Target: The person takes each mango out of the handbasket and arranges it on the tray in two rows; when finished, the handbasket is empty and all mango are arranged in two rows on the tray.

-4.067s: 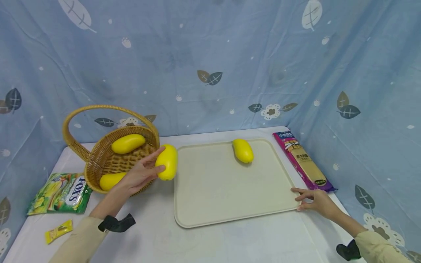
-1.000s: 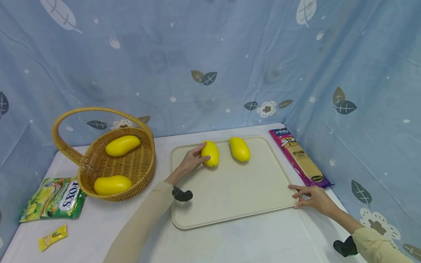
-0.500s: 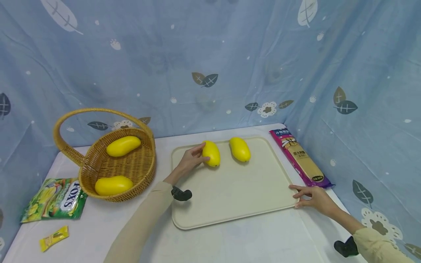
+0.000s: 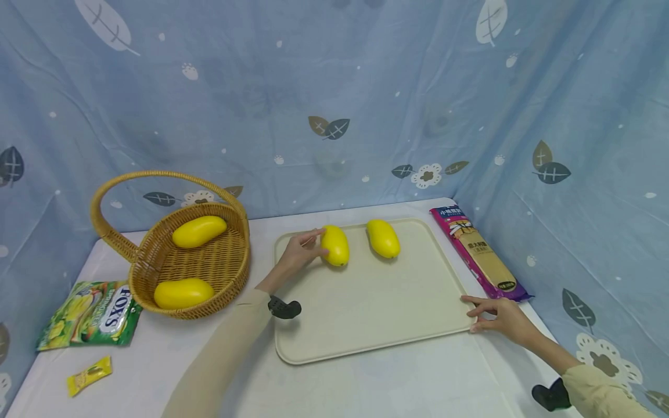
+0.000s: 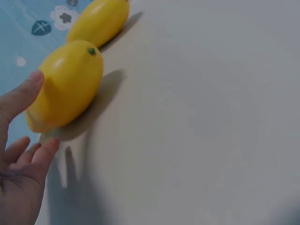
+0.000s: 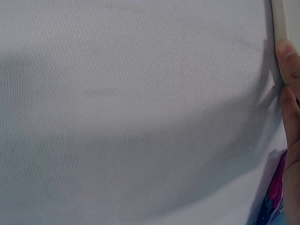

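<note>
In the head view a yellow mango (image 4: 335,246) lies on the beige tray (image 4: 373,302) near its back edge. My left hand (image 4: 300,249) is at its left side, fingers spread. In the left wrist view the thumb (image 5: 29,91) overlaps the mango's edge, while the other fingertips stand apart from it. A second mango (image 4: 384,238) lies just to the right on the tray. My right hand (image 4: 502,319) holds the tray's front right corner between thumb and fingers; the right wrist view has the thumb (image 6: 288,56) on the rim.
A wicker basket (image 4: 241,278) with a tall handle stands at the left, two mangoes inside. Beside it lie a green FOX'S candy bag (image 4: 89,316) and a small yellow wrapped candy (image 4: 89,376). A purple noodle packet (image 4: 481,255) lies along the tray's right side.
My left hand carried the mango from beside the basket rightward onto the tray, then loosened its fingers and drew slightly left. My right hand has stayed at the tray's corner.
</note>
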`<state>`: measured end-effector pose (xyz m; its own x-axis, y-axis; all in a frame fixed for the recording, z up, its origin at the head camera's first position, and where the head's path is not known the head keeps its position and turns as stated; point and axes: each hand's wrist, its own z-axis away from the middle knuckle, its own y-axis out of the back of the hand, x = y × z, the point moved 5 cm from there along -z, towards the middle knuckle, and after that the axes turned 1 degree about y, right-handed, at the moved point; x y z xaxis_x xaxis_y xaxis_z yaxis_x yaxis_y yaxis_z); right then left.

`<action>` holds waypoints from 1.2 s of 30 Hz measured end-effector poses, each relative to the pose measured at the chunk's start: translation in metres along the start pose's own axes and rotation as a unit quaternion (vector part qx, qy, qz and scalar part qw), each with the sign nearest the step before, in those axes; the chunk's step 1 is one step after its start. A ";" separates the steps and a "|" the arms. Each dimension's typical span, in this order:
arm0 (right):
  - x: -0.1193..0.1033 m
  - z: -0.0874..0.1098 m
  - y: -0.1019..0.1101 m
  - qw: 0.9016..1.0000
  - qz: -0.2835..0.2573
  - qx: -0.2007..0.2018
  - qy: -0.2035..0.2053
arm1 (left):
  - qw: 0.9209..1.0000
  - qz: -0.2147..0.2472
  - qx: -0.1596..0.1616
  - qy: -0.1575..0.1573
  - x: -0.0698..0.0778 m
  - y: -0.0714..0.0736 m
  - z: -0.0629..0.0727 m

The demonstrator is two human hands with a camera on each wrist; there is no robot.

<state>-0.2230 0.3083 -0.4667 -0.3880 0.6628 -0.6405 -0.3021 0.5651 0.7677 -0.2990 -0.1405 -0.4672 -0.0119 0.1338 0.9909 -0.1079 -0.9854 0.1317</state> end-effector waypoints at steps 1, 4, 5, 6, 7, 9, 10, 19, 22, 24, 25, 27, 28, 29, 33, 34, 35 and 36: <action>0.000 0.000 0.000 1.000 -0.001 0.000 -0.003 | 1.000 -0.004 0.006 -0.001 0.002 0.002 0.001; 0.000 -0.001 0.000 1.000 -0.002 0.000 0.000 | 1.000 0.002 0.014 0.006 0.007 0.008 0.006; 0.000 -0.001 0.000 1.000 -0.001 0.001 0.004 | 1.000 0.002 0.013 0.009 0.008 0.010 0.007; 0.000 -0.001 0.001 1.000 -0.001 0.003 0.008 | 1.000 0.002 0.013 0.012 0.010 0.011 0.009; 0.000 -0.001 0.001 1.000 -0.001 0.004 0.012 | 1.000 -0.003 0.012 0.012 0.011 0.013 0.011; -0.001 -0.001 0.001 1.000 -0.003 0.005 0.021 | 1.000 -0.006 0.009 0.009 0.015 0.016 0.016; -0.001 -0.001 0.001 1.000 -0.005 0.005 0.023 | 1.000 -0.007 0.005 0.004 0.018 0.017 0.019; -0.001 -0.001 0.001 1.000 0.000 0.003 0.019 | 0.998 -0.027 -0.042 0.041 0.046 0.041 0.065; -0.001 -0.001 0.001 1.000 0.006 0.004 0.021 | 0.995 -0.034 -0.087 0.042 0.056 0.056 0.080; -0.001 0.000 0.001 1.000 0.006 0.007 0.022 | 0.992 -0.040 -0.116 0.042 0.061 0.068 0.090; -0.001 0.000 0.001 1.000 0.006 0.009 0.022 | 0.990 -0.045 -0.127 0.045 0.064 0.075 0.095; 0.000 0.000 0.001 1.000 0.004 0.009 0.021 | 0.987 -0.048 -0.144 0.049 0.067 0.090 0.104; 0.000 0.001 0.001 1.000 0.003 0.010 0.022 | 0.986 -0.048 -0.148 0.051 0.069 0.098 0.108; 0.000 0.001 0.001 1.000 0.002 0.010 0.023 | 0.986 -0.049 -0.150 0.053 0.070 0.106 0.113; 0.000 0.002 0.001 0.999 -0.006 0.009 0.031 | 0.987 -0.049 -0.148 0.047 0.074 0.136 0.131; 0.000 0.002 0.001 0.999 -0.008 0.010 0.033 | 0.987 -0.049 -0.146 0.044 0.075 0.144 0.136; 0.000 0.003 0.001 0.999 -0.009 0.011 0.034 | 0.987 -0.049 -0.147 0.040 0.075 0.151 0.141; 0.000 0.003 0.001 0.999 -0.012 0.011 0.036 | 0.987 -0.049 -0.148 0.038 0.075 0.158 0.145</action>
<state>-0.2209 0.3101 -0.4665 -0.4432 0.6120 -0.6550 -0.2931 0.5916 0.7511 -0.1724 -0.3010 -0.3684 -0.0609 0.2452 0.9676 -0.3977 -0.8950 0.2018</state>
